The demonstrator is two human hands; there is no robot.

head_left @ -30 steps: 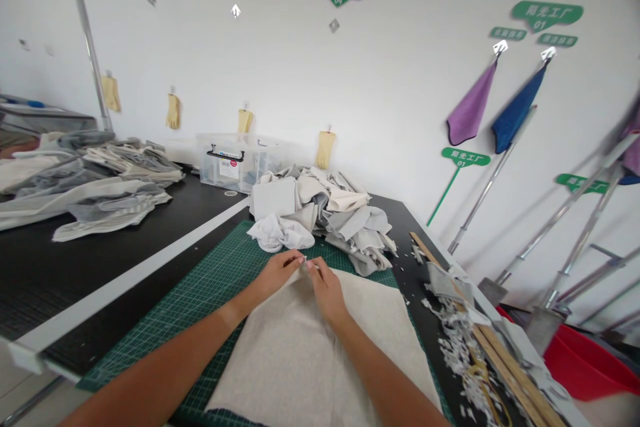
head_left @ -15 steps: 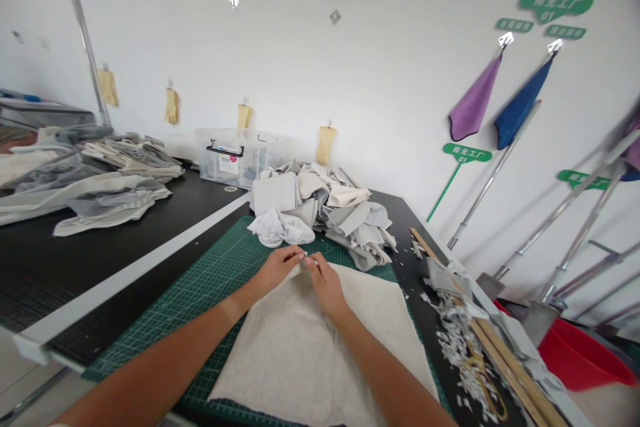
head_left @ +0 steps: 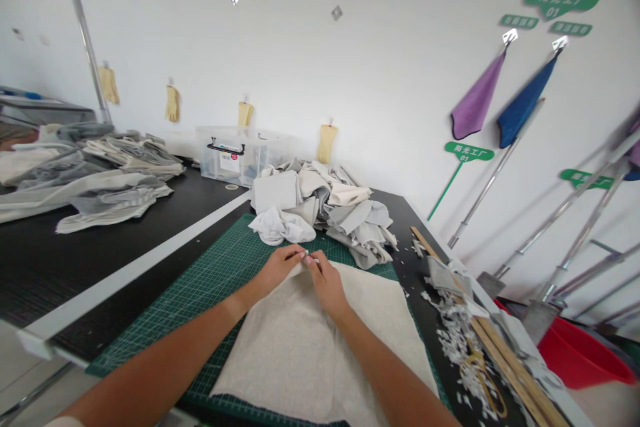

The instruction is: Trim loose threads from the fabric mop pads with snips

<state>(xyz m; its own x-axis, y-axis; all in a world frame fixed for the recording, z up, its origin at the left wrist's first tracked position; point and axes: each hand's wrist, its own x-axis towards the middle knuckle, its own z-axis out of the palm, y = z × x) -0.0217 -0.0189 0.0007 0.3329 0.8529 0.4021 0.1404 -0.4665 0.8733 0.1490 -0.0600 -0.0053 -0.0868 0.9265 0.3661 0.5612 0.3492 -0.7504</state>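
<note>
A pale beige fabric sheet (head_left: pixel 320 353) lies flat on a green cutting mat (head_left: pixel 210 287). My left hand (head_left: pixel 278 269) and my right hand (head_left: pixel 325 283) meet at the sheet's far edge. Both hands have their fingertips pinched together on that edge, almost touching each other. What lies between the fingertips beyond the cloth edge is too small to make out.
A heap of grey and white fabric pieces (head_left: pixel 325 213) sits just beyond the mat. Wooden rulers (head_left: pixel 495 347) and fabric scraps (head_left: pixel 460 340) line the right table edge above a red tub (head_left: pixel 580 357). Folded cloth (head_left: pixel 85 180) and a clear plastic box (head_left: pixel 235 157) stand at the left back.
The view has shifted slightly. My hands stay pinched at the fabric's far edge, nearly unmoved.
</note>
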